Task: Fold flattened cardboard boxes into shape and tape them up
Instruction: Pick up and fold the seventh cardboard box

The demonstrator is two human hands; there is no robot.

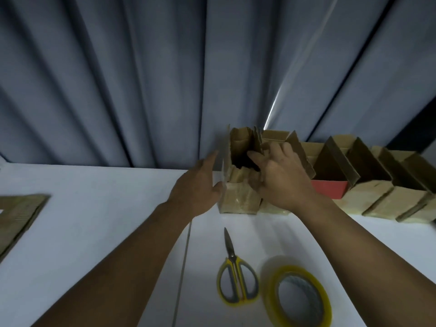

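A small brown cardboard box stands open-topped at the far side of the white table, its flaps up. My left hand lies with straight fingers against the box's left flap. My right hand reaches over the open top, its fingers curled on the right-hand flap. A roll of clear tape with a yellow core lies near me on the right. Yellow-handled scissors lie shut beside it, blades pointing away.
A row of several folded boxes, one with a red side, runs along the table's back edge to the right. Flattened cardboard lies at the left edge. Grey curtains hang behind the table.
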